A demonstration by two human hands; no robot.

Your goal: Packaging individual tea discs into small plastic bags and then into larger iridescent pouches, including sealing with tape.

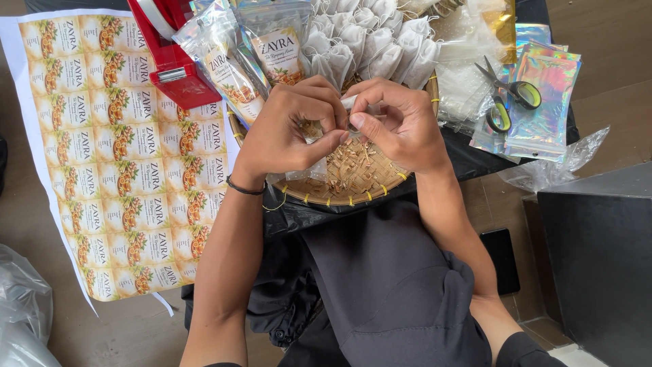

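Observation:
My left hand (288, 129) and my right hand (401, 122) meet over a round woven bamboo tray (353, 194) and pinch a small white mesh tea bag (348, 103) between their fingertips. Loose dried herb bits (350, 166) lie on the tray under my hands. A heap of filled white tea bags (377, 41) fills the tray's far side. Two labelled holographic pouches (255, 54) lean against the tray's far left edge. A dark band circles my left wrist.
A large sheet of printed labels (115, 156) lies at left, with a red tape dispenser (170, 54) above it. Scissors (506, 95) rest on empty holographic pouches (543, 102) at right. A black box (598, 251) and a dark phone (502, 258) are at lower right.

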